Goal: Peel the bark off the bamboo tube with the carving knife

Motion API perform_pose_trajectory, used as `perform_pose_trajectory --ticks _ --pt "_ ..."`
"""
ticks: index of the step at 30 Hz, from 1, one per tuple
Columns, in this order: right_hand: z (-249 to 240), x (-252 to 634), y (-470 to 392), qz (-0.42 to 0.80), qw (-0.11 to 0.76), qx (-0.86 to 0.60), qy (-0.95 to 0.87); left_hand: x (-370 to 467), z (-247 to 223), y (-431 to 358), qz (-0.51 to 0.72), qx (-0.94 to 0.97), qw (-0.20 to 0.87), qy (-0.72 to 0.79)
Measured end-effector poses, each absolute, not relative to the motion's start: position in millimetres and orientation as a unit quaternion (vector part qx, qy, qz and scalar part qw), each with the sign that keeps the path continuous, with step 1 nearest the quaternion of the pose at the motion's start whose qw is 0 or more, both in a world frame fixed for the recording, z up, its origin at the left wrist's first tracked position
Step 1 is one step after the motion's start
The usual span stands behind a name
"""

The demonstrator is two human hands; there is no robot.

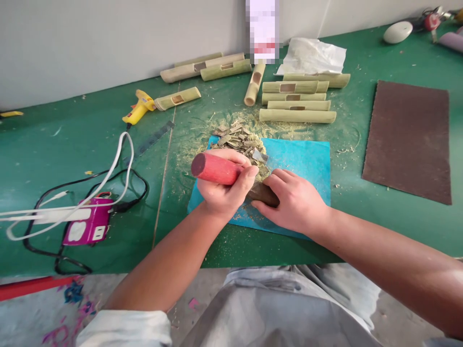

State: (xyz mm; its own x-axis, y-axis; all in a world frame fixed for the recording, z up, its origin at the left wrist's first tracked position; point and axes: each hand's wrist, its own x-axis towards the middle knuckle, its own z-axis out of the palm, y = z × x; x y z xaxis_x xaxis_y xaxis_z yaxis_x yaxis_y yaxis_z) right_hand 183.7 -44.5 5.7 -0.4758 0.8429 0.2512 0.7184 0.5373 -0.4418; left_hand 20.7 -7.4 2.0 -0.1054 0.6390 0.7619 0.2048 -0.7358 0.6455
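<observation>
My left hand (pixel 227 185) is wrapped round the red handle (pixel 217 168) of a tool, whose thick end points left. A metal blade (pixel 259 155) shows just beyond that hand. My right hand (pixel 294 197) grips a dark brown piece (pixel 265 194), pressing it down over a blue sheet (pixel 296 159). The two hands are close together, and much of the brown piece is covered by my fingers. A heap of chips (pixel 237 137) lies at the sheet's upper left, beyond my left hand.
Several notched bamboo tubes (pixel 298 116) lie beyond the sheet. At the left are a yellow glue gun (pixel 139 108), a ruler (pixel 154 141), cables and a purple power box (pixel 88 226). A brown mat (pixel 408 140) lies right on the green table (pixel 349 231).
</observation>
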Motion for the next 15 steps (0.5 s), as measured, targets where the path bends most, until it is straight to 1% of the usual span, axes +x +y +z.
perform_pose_trajectory --ticks 8,15 --pt "4.2 184.5 -45.0 0.124 0.243 -0.45 -0.85 21.7 5.4 -5.6 0.626 0.692 0.165 0.321" --pt "5.2 183.8 -45.1 0.123 0.239 -0.46 -0.846 24.2 7.9 -6.4 0.614 0.693 0.184 0.331"
